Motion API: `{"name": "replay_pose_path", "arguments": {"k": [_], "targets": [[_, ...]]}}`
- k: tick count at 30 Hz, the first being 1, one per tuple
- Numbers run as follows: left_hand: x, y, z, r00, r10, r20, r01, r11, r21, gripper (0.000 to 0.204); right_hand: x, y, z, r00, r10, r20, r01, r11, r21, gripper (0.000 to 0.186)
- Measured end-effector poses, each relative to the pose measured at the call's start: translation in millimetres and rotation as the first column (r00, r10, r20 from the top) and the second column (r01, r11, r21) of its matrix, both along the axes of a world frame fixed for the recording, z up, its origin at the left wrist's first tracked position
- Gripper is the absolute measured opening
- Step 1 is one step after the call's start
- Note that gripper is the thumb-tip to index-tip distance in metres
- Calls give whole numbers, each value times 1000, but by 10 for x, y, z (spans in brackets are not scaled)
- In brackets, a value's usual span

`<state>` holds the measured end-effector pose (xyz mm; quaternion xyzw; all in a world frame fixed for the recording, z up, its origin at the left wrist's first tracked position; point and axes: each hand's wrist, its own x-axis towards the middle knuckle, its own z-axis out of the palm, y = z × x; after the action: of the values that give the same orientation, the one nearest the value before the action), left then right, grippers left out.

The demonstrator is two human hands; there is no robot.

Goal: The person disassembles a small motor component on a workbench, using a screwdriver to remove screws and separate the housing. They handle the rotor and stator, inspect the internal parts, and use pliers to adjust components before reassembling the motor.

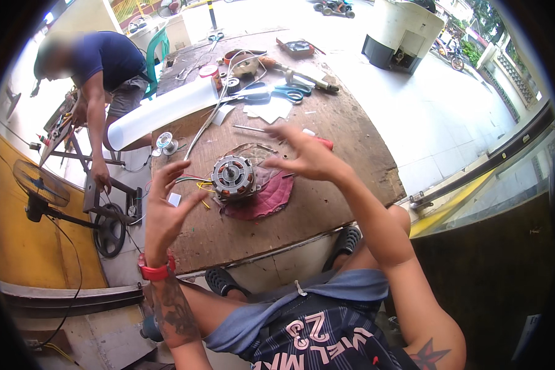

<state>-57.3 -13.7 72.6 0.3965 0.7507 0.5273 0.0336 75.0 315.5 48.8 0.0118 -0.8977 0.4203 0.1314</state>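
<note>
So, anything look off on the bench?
Mainly the white roll: its left end juts past the table edge. Also, loose coloured wires splay out left of the motor. No spill stands out.

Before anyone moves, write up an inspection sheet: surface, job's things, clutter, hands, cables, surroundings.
Surface: worn, stained wooden tabletop.
Job's things: motor, shaft end facing up, resting on a reddish cloth.
Clutter: blue-handled scissors, paper scraps, wire spool, rolled white sheet; red-handled tool partly behind the right hand.
Hands: left hand and right hand open on either side of the motor; held in either, nothing seen.
Cables: thin coloured leads left of the motor; pale cable running up the table.
Surroundings: another person bending at the left, near a black fan; tiled floor beyond.
</note>
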Motion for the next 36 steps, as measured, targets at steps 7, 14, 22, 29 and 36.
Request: {"name": "replay_pose_path", "arguments": {"k": [7,14,22,29,36], "targets": [[-296,231,-295,958,43,282,-111,967,230,23,253,618,-254,949,-310,57,240,826,509,54],[-307,190,-394,948,186,258,-211,975,69,32,-271,865,-40,950,-296,102,227,876,426,54],[-310,368,-468,952,307,-11,-293,919,264,24,-1541,1185,-188,909,-397,127,228,728,646,58],[-322,226,-298,918,357,173,-364,931,10,25,-1600,1281,-232,906,-359,224,147,764,628,56],[-323,103,-269,939,305,157,-276,944,-180,24,-1677,1279,-128,928,-214,304,17,841,541,74]]}}
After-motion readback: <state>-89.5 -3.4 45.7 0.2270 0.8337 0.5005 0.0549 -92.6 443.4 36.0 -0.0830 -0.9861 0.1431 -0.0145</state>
